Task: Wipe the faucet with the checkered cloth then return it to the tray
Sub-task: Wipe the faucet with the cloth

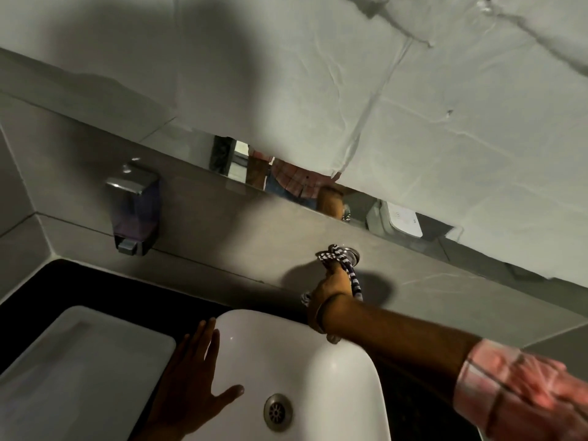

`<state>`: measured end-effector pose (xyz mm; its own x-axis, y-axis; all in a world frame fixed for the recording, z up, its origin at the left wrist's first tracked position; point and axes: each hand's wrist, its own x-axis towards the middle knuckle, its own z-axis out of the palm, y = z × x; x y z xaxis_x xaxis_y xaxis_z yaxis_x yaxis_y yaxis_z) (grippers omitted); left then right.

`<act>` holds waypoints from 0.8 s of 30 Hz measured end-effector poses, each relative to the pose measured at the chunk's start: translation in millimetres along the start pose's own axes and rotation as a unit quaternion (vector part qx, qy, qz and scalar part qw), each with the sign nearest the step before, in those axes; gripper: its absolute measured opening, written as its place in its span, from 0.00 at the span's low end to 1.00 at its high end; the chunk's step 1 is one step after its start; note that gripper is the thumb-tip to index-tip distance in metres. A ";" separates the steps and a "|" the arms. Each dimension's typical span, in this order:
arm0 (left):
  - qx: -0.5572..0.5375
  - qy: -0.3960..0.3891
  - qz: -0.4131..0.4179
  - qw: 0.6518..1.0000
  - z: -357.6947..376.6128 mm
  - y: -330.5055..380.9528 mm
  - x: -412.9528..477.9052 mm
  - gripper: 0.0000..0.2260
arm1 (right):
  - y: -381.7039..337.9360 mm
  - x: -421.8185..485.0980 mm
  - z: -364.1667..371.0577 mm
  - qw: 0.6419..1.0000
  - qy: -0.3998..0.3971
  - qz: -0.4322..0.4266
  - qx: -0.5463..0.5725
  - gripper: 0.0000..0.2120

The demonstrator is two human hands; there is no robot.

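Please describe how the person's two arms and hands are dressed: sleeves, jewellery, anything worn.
The right hand is bare, with a thin metal bangle at the wrist. Its forearm is bare up to a rolled pink checked sleeve with dark lines. The left hand is bare, no ring or sleeve visible.

Two hands, one checkered cloth [331,256], one faucet [352,254] (mostly wrapped), one tray [79,361], one sink [318,361].

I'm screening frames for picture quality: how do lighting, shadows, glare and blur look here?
Head view: dim overall, and tilted. The right hand, gripping the checkered cloth on the faucet, casts a dark shadow on the wall. A large soft shadow covers the upper left. Small glare spots sit on the basin and soap dispenser. The pink sleeve is blurred.
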<state>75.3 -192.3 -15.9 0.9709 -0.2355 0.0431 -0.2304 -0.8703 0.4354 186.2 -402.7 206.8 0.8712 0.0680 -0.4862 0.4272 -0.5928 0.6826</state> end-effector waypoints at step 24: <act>0.053 0.097 0.066 0.992 4.5 -9.5 28.5 0.40 | 44.9 -8.6 70.9 -0.034 -0.078 -0.026 0.996 0.33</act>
<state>104.9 -192.7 -22.9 0.9235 -0.2715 0.2710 -0.3520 -0.8804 0.3177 180.7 -486.7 203.0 0.8080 0.2034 -0.5529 -0.5421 0.6244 -0.5624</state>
